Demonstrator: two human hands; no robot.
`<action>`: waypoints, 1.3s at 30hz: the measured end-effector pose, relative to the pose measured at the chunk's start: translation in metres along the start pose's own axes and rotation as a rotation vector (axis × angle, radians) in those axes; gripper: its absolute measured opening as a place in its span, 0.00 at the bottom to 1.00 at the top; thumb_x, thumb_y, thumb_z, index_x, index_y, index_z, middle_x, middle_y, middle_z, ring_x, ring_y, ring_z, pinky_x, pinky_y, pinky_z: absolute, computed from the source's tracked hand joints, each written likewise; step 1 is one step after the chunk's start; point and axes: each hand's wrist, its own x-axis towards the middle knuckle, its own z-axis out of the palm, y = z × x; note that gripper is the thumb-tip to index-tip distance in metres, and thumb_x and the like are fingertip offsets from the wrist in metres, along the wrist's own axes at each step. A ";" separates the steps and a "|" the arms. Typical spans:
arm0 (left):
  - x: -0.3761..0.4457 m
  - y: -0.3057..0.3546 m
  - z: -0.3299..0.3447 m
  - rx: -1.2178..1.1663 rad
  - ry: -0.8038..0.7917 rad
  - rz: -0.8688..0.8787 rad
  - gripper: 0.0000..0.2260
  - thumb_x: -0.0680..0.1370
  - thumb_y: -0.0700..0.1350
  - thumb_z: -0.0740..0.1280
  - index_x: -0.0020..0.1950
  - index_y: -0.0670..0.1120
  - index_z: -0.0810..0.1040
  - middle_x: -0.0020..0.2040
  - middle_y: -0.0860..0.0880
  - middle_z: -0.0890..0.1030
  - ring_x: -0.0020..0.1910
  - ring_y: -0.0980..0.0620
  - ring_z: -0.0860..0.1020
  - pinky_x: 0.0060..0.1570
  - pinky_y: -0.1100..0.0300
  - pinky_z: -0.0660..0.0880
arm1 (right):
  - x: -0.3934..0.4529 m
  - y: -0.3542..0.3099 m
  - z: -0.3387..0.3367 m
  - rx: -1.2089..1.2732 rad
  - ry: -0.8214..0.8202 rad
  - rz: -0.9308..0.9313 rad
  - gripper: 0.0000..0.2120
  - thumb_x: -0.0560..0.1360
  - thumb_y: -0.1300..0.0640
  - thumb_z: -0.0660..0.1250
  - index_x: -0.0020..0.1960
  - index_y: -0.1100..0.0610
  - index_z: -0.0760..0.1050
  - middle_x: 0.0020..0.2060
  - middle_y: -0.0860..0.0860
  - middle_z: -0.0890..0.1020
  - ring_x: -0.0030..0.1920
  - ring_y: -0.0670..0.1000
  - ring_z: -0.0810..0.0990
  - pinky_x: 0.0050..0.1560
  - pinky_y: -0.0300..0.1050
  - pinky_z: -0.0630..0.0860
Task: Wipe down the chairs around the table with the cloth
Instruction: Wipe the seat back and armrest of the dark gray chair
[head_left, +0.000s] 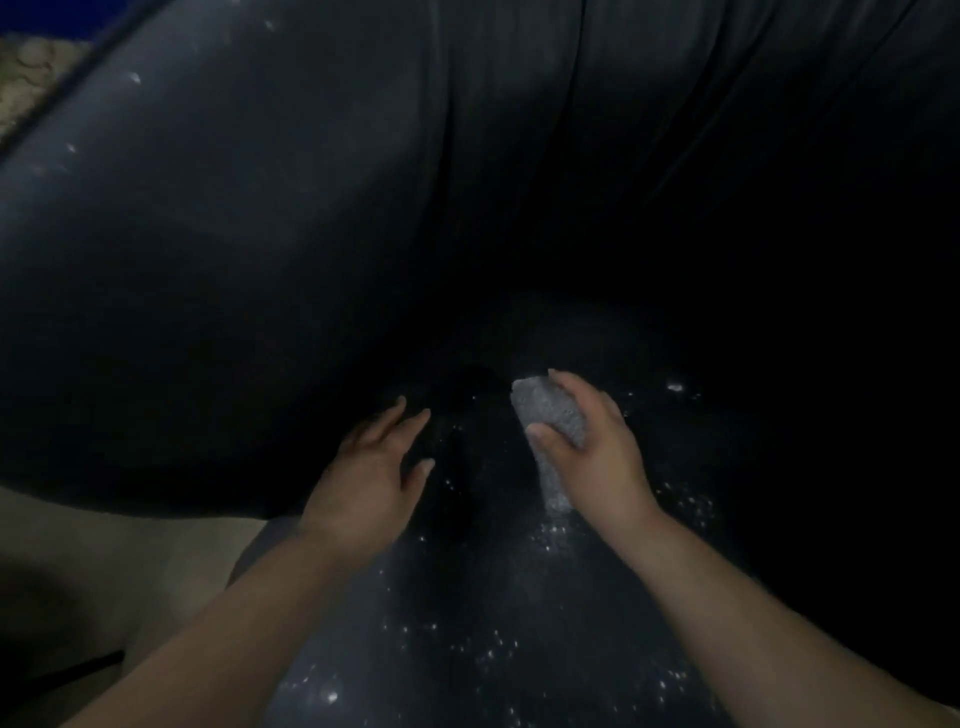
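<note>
Cloth on dark chair seat, held in right hand

Cloth: grey, textured, bunched into a long wad. Long axis runs near to far, tilted slightly leftward at the far end; the far end points toward the crease where seat meets backrest, the near end trails down past the wrist. Position: low on the seat, centre-right of the view, against the upholstery.

Right hand: wrapped over the cloth, thumb pinching its left side, fingers curled across the top.

Left hand: just beside the cloth but apart from it, palm down on or just over the seat; cannot tell whether it touches. Fingers straight and slightly spread, pointing toward the backrest, holding nothing.

Chair: dark, smooth, leather-like. Backrest fills the upper view with vertical folds; seat below carries scattered bright specks, whether droplets or dust cannot be told.

Floor: pale strip at lower left, beyond the chair edge.
</note>
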 end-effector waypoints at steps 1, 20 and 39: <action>0.006 -0.003 0.005 0.016 0.029 0.011 0.25 0.80 0.54 0.60 0.76 0.57 0.59 0.78 0.57 0.54 0.76 0.53 0.55 0.71 0.60 0.58 | 0.010 0.004 0.006 -0.024 -0.015 -0.023 0.26 0.74 0.53 0.70 0.68 0.40 0.67 0.57 0.35 0.69 0.57 0.26 0.67 0.53 0.17 0.62; 0.017 -0.047 0.034 0.079 0.024 -0.035 0.26 0.82 0.54 0.55 0.78 0.60 0.48 0.78 0.59 0.38 0.76 0.58 0.40 0.72 0.64 0.42 | 0.047 0.020 0.076 -0.458 -0.081 -0.364 0.23 0.77 0.58 0.66 0.71 0.52 0.68 0.61 0.58 0.69 0.58 0.56 0.67 0.60 0.35 0.65; 0.012 -0.049 0.040 0.060 0.025 -0.046 0.27 0.81 0.53 0.56 0.78 0.60 0.48 0.78 0.60 0.39 0.76 0.59 0.40 0.74 0.59 0.48 | 0.056 0.033 0.084 -0.203 0.005 -0.301 0.11 0.70 0.43 0.71 0.42 0.49 0.75 0.41 0.48 0.84 0.47 0.45 0.82 0.58 0.51 0.76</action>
